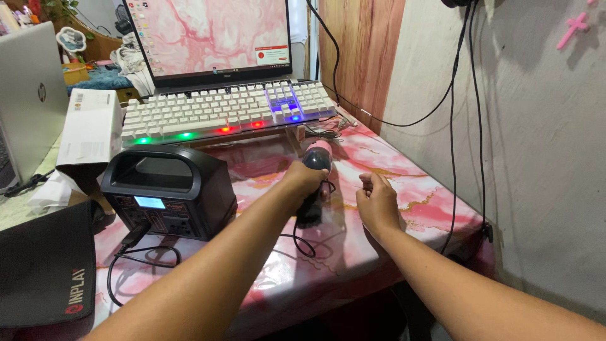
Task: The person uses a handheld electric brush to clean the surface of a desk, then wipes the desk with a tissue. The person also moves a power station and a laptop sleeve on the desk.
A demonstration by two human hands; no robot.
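Counted on the pink marbled surface [404, 189], placed relative to the black power station [169, 191]:
- Laptops: 2, one open [214, 38] behind, one silver [28, 95] to its left.
- Keyboards: 1, white, lit [221, 113], behind.
- White boxes: 1 [91, 129], left.
- Handheld pink-and-black devices: 1 [314, 183], right.
- Black mats: 1 [44, 265], front-left.
- Hands: 2, left [306, 178] and right [377, 203].

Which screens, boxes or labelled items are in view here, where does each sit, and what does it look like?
Laptop screen: back centre, lit, pink marbled wallpaper, small pop-up window.
Power station display: small blue-lit rectangle on the black box left of the left hand.
White carton: left of the keyboard, tall and rectangular.
Black mat: lower left, red and white logo.
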